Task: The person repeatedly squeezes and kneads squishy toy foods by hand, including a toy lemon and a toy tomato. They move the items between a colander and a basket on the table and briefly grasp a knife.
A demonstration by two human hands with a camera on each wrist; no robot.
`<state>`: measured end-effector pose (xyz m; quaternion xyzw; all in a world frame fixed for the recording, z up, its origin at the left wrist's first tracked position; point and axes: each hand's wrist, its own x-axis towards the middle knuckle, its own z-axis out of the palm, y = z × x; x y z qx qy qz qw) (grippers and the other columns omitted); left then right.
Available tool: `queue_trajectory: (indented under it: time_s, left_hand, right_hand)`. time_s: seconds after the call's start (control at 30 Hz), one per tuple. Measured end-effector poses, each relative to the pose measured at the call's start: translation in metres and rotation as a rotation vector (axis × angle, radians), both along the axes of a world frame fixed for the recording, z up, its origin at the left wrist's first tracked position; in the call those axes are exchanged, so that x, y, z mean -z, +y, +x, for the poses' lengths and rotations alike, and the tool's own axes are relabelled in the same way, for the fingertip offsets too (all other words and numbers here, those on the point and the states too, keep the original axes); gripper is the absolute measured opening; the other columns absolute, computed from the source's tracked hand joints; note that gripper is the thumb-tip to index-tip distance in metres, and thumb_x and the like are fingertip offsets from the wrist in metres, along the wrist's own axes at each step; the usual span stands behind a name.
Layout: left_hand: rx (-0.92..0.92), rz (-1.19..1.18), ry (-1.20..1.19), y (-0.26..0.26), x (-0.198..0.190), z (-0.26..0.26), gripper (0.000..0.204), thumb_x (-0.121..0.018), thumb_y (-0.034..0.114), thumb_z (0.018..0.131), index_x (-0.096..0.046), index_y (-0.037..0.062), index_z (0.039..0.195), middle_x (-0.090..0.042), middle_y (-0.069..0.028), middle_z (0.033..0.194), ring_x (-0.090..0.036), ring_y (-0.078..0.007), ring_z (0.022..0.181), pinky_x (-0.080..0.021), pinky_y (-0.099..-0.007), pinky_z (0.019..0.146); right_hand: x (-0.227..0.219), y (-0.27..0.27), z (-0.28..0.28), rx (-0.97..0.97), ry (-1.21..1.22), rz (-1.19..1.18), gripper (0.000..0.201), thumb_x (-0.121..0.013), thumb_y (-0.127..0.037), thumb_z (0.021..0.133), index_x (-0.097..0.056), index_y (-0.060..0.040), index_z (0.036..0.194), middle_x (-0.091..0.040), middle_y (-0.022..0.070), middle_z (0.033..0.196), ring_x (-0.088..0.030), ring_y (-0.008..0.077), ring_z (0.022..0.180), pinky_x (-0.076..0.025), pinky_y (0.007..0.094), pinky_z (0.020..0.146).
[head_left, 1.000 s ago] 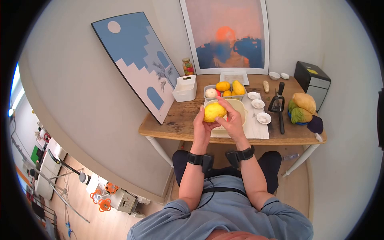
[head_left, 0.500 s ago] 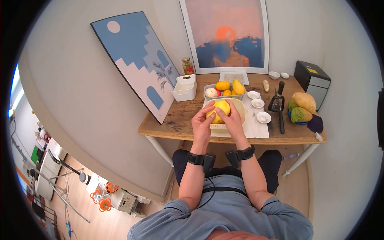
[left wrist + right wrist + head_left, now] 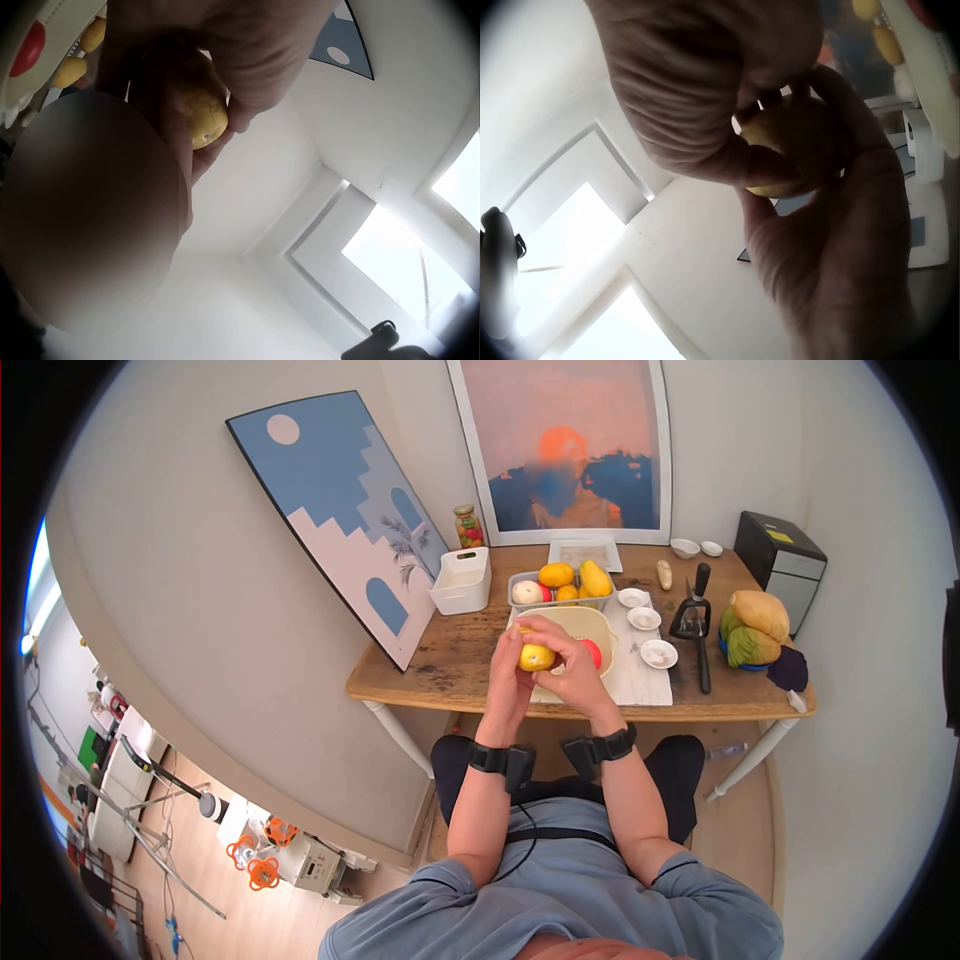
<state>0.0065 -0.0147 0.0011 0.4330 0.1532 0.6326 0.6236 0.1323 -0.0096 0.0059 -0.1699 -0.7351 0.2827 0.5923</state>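
A yellow lemon (image 3: 537, 658) is held up between both hands over a cream colander (image 3: 597, 622). My left hand (image 3: 506, 678) grips it from the left, and the fingers of my right hand (image 3: 578, 678) curl over its top and right side. In the left wrist view the end of the lemon (image 3: 206, 120) pokes out between the fingers. Seen from the right wrist, the lemon (image 3: 791, 142) sits between the two hands, with its far side hidden. A round red item (image 3: 591, 652) lies in the colander, partly behind my right hand.
Behind the colander is a grey tray (image 3: 512, 596) of yellow fruit. A white bin (image 3: 462, 582) stands left; small white dishes (image 3: 644, 618), a black-handled tool (image 3: 692, 622) and a bowl of stuffed cloth-like shapes (image 3: 758, 628) lie right. Framed pictures (image 3: 340, 530) lean on the walls.
The hands have turned the lemon about, and its end now faces my body. My right fingers have come over its top, and the red item in the colander has come into sight.
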Motion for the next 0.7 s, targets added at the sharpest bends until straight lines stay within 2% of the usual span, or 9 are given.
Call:
queue_trajectory:
  time_s: [0.07, 0.1, 0.13, 0.2, 0.27, 0.3, 0.37, 0.57, 0.7]
  left_hand:
    - [-0.008, 0.018, -0.023, 0.003, 0.003, -0.005, 0.035, -0.047, 0.034, 0.099, -0.049, 0.0083, 0.122, -0.055, -0.0054, 0.115, -0.056, -0.0155, 0.105, -0.048, -0.0317, 0.088]
    - [-0.106, 0.008, -0.051, 0.006, 0.005, -0.006, 0.036, -0.05, 0.033, 0.098, -0.048, 0.0065, 0.123, -0.056, -0.0059, 0.113, -0.057, -0.0146, 0.101, -0.049, -0.0307, 0.085]
    - [-0.205, -0.002, -0.08, 0.009, 0.008, -0.005, 0.037, -0.052, 0.031, 0.098, -0.047, 0.0046, 0.123, -0.056, -0.0064, 0.11, -0.058, -0.0138, 0.097, -0.05, -0.0297, 0.083]
    - [-0.244, -0.018, -0.068, 0.01, 0.007, -0.004, 0.037, -0.053, 0.029, 0.097, -0.046, 0.0038, 0.123, -0.057, -0.0071, 0.109, -0.058, -0.0141, 0.096, -0.05, -0.0292, 0.082]
    - [-0.321, -0.028, -0.096, 0.004, 0.0, -0.001, 0.034, -0.052, 0.028, 0.098, -0.048, 0.0031, 0.121, -0.058, -0.0079, 0.105, -0.059, -0.0145, 0.094, -0.05, -0.0286, 0.081]
    - [-0.319, -0.03, -0.096, 0.003, 0.0, -0.002, 0.034, -0.052, 0.028, 0.098, -0.048, 0.0031, 0.121, -0.058, -0.0079, 0.105, -0.059, -0.0145, 0.094, -0.05, -0.0286, 0.081]
    - [-0.37, -0.02, -0.098, 0.001, 0.0, -0.003, 0.031, -0.048, 0.029, 0.099, -0.051, 0.0033, 0.117, -0.059, -0.0083, 0.101, -0.06, -0.015, 0.092, -0.05, -0.029, 0.08]
    - [-0.319, -0.001, -0.156, 0.005, 0.007, -0.011, 0.033, -0.042, 0.032, 0.099, -0.056, 0.0028, 0.106, -0.06, -0.0064, 0.097, -0.061, -0.0149, 0.086, -0.05, -0.028, 0.075]
    - [-0.32, -0.063, -0.182, 0.006, 0.007, -0.01, 0.035, -0.04, 0.036, 0.099, -0.057, 0.0057, 0.104, -0.064, -0.0082, 0.089, -0.064, -0.0193, 0.077, -0.052, -0.0311, 0.069]
  right_hand:
    - [0.003, 0.002, 0.002, -0.14, -0.084, -0.002, 0.041, -0.067, 0.003, 0.072, -0.061, -0.0027, 0.113, -0.05, 0.0122, 0.136, -0.046, 0.0244, 0.127, -0.035, 0.0345, 0.106]
    - [0.003, 0.0, 0.001, -0.137, -0.082, -0.004, 0.041, -0.067, 0.003, 0.072, -0.061, -0.0027, 0.113, -0.05, 0.0122, 0.136, -0.046, 0.0244, 0.127, -0.035, 0.0345, 0.106]
    - [0.002, -0.002, -0.001, -0.145, -0.03, -0.087, 0.045, -0.068, -0.002, 0.075, -0.059, -0.002, 0.119, -0.048, 0.0126, 0.138, -0.046, 0.0247, 0.126, -0.036, 0.0343, 0.106]
    - [0.001, -0.003, -0.007, -0.156, 0.023, -0.169, 0.049, -0.069, -0.007, 0.077, -0.056, -0.0014, 0.125, -0.046, 0.013, 0.14, -0.046, 0.0249, 0.126, -0.036, 0.0342, 0.105]
    - [0.001, -0.005, -0.01, 0.087, -0.071, -0.14, 0.066, -0.071, -0.02, 0.081, -0.042, 0.0015, 0.136, -0.046, 0.0139, 0.139, -0.047, 0.0256, 0.125, -0.037, 0.0346, 0.104]
    - [0.002, -0.006, -0.011, 0.089, -0.071, -0.141, 0.066, -0.071, -0.02, 0.081, -0.042, 0.0015, 0.136, -0.046, 0.0139, 0.139, -0.047, 0.0256, 0.125, -0.037, 0.0346, 0.104]
    - [0.001, -0.007, -0.011, -0.051, -0.112, -0.317, 0.087, -0.074, -0.031, 0.081, -0.024, 0.0027, 0.145, -0.044, 0.0166, 0.138, -0.047, 0.0266, 0.124, -0.038, 0.0355, 0.103]
    - [-0.004, -0.013, -0.015, -0.119, -0.178, -0.386, 0.104, -0.077, -0.039, 0.077, -0.012, 0.0042, 0.147, -0.042, 0.0194, 0.138, -0.047, 0.0271, 0.125, -0.042, 0.0353, 0.1]
    - [-0.005, -0.014, -0.013, -0.142, -0.16, -0.412, 0.105, -0.078, -0.04, 0.076, -0.014, 0.004, 0.147, -0.042, 0.0194, 0.138, -0.049, 0.0272, 0.123, -0.043, 0.0349, 0.099]
